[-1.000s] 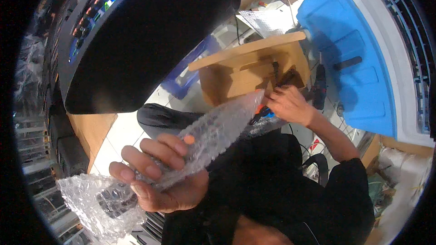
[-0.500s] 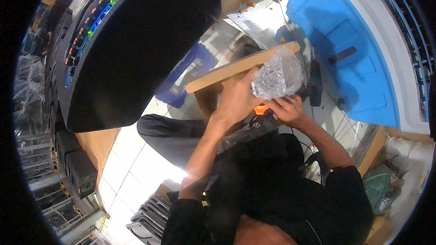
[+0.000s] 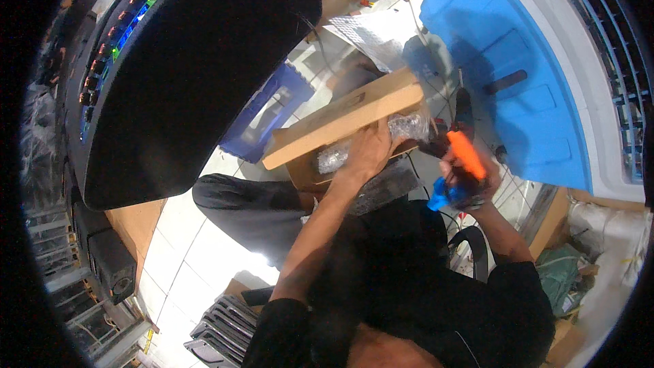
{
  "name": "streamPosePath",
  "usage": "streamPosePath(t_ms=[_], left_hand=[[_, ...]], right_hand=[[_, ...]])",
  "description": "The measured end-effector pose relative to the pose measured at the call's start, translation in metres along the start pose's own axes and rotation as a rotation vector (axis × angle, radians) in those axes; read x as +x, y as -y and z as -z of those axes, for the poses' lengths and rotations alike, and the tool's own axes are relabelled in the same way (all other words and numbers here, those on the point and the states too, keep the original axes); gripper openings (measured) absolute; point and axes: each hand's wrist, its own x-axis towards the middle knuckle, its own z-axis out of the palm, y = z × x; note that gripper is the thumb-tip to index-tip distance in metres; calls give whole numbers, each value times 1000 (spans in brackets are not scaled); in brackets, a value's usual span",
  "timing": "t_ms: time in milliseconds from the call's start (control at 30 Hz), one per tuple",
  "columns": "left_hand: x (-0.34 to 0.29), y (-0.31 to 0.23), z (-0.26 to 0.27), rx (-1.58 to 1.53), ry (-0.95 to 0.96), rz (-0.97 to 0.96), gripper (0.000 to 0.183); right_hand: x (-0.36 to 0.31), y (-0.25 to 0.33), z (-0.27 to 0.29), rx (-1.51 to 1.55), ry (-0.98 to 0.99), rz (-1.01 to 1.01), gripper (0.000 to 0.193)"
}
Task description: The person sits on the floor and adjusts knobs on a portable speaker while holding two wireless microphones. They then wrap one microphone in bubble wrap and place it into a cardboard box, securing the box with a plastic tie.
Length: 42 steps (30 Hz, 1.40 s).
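A long bundle in clear bubble wrap (image 3: pixel 335 157) lies along an open brown cardboard box (image 3: pixel 344 117), its far end by the box's right side. My left hand (image 3: pixel 371 150) reaches over the bundle, fingers curled on it beside the raised cardboard flap. Off to the right of the box, my right hand (image 3: pixel 487 180) is closed around an orange-and-blue hand tool (image 3: pixel 466 155). Motion smears that tool, so its exact kind is unclear. Below the left hand, a dark strip in clear plastic (image 3: pixel 388 187) rests near my lap.
A large black speaker-like cabinet (image 3: pixel 204 75) with lit controls fills the upper left. At right stands a big blue panel (image 3: pixel 504 75) with a white rim. A blue plastic frame (image 3: pixel 266 112), a cordless drill (image 3: pixel 464 109) and stacked black parts (image 3: pixel 221 330) are on the tiled floor.
The bubble-wrapped bundle has gone down from above the box into its opening under my left hand. My right hand has moved away to the right with the orange-and-blue tool.
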Motion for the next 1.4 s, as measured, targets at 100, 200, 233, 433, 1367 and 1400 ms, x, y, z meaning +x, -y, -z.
streamPosePath(t_ms=[100,200,233,433,1367,1400], left_hand=[[1,7,-4,20,-32,-44,60],[2,10,-1,-41,-33,-94,56],[3,10,0,-50,0,-91,57],[-4,-5,-7,78,-49,-269,73],[-49,-25,32,276,-279,-203,84],[-62,-27,34,220,-296,-213,79]], right_hand=[[3,26,5,342,-16,76,29],[23,72,20,271,-134,322,26],[29,84,14,-87,-336,359,26],[90,90,-28,-649,-145,-27,41],[148,13,-5,-442,100,-229,28],[148,9,-4,-470,88,-235,26]])
